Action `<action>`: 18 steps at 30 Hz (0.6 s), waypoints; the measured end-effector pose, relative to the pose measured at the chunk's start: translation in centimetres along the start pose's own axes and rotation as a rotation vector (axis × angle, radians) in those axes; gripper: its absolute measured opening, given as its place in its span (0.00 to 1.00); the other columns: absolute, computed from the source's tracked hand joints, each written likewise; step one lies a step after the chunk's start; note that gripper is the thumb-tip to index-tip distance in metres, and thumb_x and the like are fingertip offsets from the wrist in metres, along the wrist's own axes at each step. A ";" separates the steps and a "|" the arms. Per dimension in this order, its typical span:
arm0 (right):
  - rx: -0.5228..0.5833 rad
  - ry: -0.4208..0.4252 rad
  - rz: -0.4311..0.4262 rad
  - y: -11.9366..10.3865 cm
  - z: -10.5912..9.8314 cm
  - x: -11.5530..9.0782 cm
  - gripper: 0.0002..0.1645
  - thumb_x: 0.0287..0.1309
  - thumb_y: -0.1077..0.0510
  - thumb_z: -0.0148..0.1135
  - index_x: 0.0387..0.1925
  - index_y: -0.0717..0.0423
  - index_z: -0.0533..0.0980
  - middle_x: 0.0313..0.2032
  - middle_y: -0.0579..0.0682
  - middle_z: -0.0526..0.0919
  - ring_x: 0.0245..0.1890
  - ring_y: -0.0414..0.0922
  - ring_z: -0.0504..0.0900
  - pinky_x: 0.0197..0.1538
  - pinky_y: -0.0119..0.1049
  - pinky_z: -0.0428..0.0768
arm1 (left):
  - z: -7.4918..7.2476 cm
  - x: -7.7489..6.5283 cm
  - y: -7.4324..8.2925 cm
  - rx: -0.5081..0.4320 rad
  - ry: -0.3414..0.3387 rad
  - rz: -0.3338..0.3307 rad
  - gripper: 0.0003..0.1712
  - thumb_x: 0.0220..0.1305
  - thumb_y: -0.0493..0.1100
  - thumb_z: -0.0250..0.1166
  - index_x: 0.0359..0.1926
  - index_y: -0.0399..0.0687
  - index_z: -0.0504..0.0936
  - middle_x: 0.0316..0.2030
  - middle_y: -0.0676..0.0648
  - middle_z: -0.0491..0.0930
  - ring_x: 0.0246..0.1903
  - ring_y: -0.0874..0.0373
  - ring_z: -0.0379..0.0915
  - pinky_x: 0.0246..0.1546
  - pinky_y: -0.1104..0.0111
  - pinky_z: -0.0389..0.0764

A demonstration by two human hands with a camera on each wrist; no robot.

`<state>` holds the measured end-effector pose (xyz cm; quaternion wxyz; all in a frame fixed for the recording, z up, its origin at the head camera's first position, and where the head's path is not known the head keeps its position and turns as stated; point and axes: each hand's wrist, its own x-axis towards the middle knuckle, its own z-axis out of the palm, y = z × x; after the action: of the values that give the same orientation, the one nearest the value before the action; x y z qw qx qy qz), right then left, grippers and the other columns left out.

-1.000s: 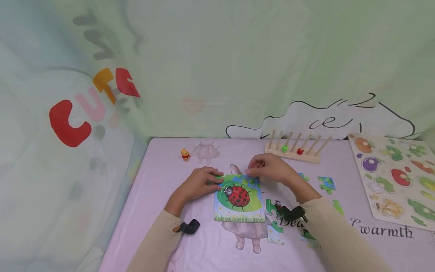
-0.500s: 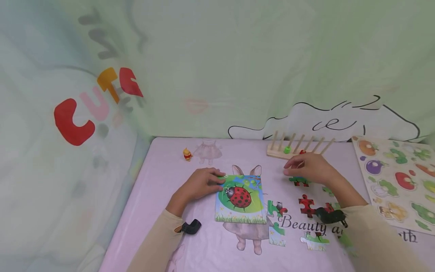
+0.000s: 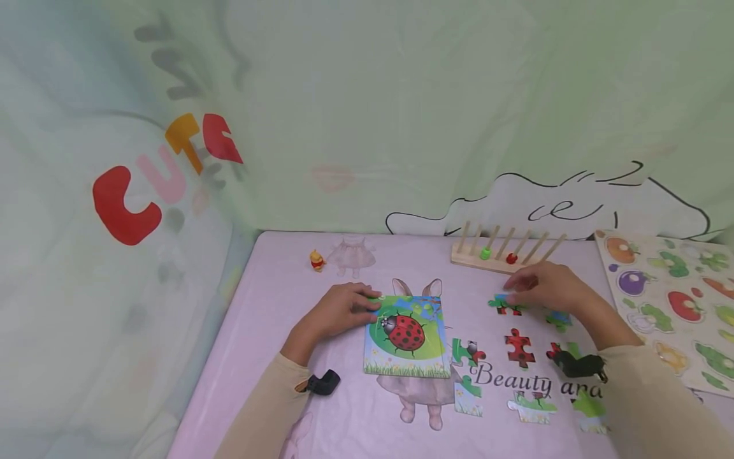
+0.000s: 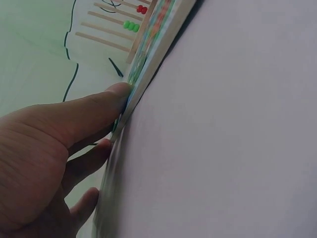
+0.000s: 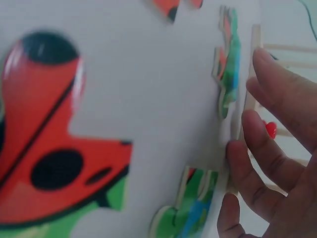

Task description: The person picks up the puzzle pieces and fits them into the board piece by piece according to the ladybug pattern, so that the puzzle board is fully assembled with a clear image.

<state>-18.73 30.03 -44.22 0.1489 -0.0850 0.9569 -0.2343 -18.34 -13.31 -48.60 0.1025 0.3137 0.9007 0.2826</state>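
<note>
A square ladybug picture board (image 3: pixel 408 358) lies on the table in the head view. My left hand (image 3: pixel 339 311) rests at its upper left corner, fingertips on the face and edge. The left wrist view shows its thumb against the board edge (image 4: pixel 148 69). To the right, my right hand (image 3: pixel 552 291) hovers over the upper row of loose jigsaw pieces, its thumb near a blue-green piece (image 3: pixel 504 302). In the right wrist view the fingers are spread and loosely bent with nothing between them; a top-row piece (image 5: pixel 229 69) stands close by. Another piece (image 3: pixel 559 319) is partly hidden under the hand.
Several more pieces lie right of the board, including a red one (image 3: pixel 519 348) and a grassy one (image 3: pixel 532 407). Behind stands a wooden peg rack (image 3: pixel 467 252) with green and red beads. A vegetable board (image 3: pixel 659 287) is at far right, a small yellow bear figure (image 3: pixel 316 260) at back left.
My right hand has left the board's upper right corner and moved right, over the top jigsaw pieces. The left hand stays at the board. The view has shifted slightly.
</note>
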 end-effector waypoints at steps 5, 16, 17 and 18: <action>0.014 -0.032 0.008 0.7 0.1 0.1 0.20 0.54 0.47 0.77 0.46 0.50 0.87 0.45 0.56 0.83 0.44 0.51 0.76 0.41 0.38 0.75 | 0.1 0.1 -0.1 0.045 -0.006 0.020 0.19 0.66 0.51 0.71 0.56 0.54 0.88 0.63 0.55 0.81 0.68 0.55 0.71 0.70 0.57 0.69; 0.054 -0.050 0.023 1.2 0.2 0.3 0.20 0.50 0.49 0.79 0.45 0.49 0.86 0.48 0.58 0.80 0.46 0.53 0.73 0.42 0.39 0.73 | 0.1 0.0 -0.2 0.162 0.042 0.069 0.17 0.65 0.55 0.71 0.52 0.60 0.90 0.64 0.55 0.79 0.70 0.55 0.67 0.72 0.48 0.62; 0.054 -0.051 0.024 1.3 0.3 0.3 0.20 0.50 0.49 0.80 0.45 0.49 0.86 0.48 0.58 0.80 0.46 0.53 0.73 0.42 0.39 0.73 | 0.0 0.0 -0.1 0.162 0.044 0.061 0.17 0.64 0.56 0.71 0.52 0.60 0.90 0.65 0.55 0.79 0.71 0.54 0.66 0.73 0.45 0.59; 0.053 -0.052 0.024 1.4 0.4 0.4 0.20 0.49 0.49 0.80 0.44 0.48 0.86 0.48 0.59 0.80 0.46 0.54 0.73 0.42 0.39 0.73 | 0.0 -0.1 0.0 0.155 0.040 0.048 0.17 0.65 0.56 0.71 0.52 0.60 0.90 0.65 0.55 0.78 0.73 0.54 0.65 0.74 0.42 0.56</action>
<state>-19.14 30.96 -45.30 0.1785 -0.0758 0.9472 -0.2555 -18.29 -13.40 -48.61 0.0530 0.3366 0.9139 0.2207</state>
